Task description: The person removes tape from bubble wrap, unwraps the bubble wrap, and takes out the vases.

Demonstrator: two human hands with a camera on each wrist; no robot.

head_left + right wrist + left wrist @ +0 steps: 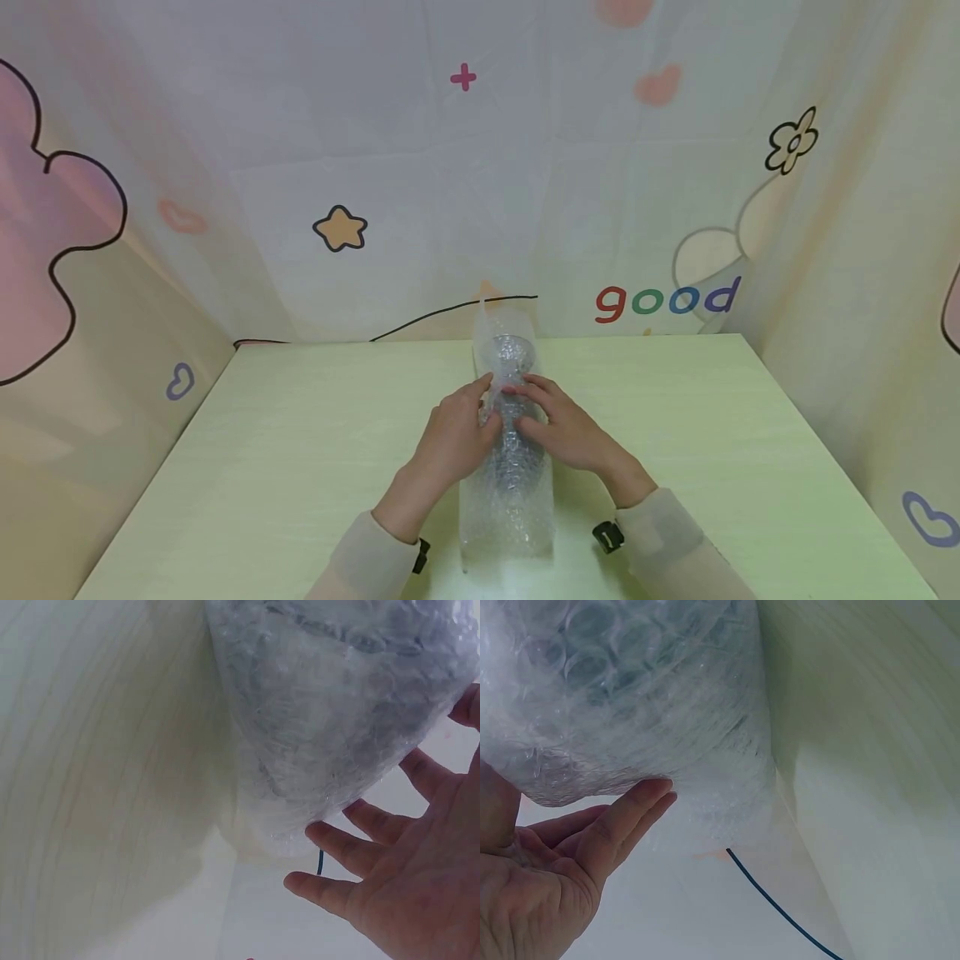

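A long dark object wrapped in clear bubble wrap [517, 467] lies on the table, pointing away from me. Through the plastic its shape shows only dimly, so its kind cannot be told. My left hand [456, 429] rests against the left side of the bundle; in the left wrist view the fingers [622, 825] are fairly straight, their tips touching the plastic. From the right, my right hand [570, 425] lies on the wrap with thumb and fingers spread. In the right wrist view its fingers [349, 851] reach along the bundle's side, some tips touching it.
The pale green tabletop [300, 433] extends to both sides of the bundle. Behind it hangs a printed curtain [420, 167] with a star and the word "good". The wrap's far end reaches the table's back edge. Dark straps [608, 537] sit near both wrists.
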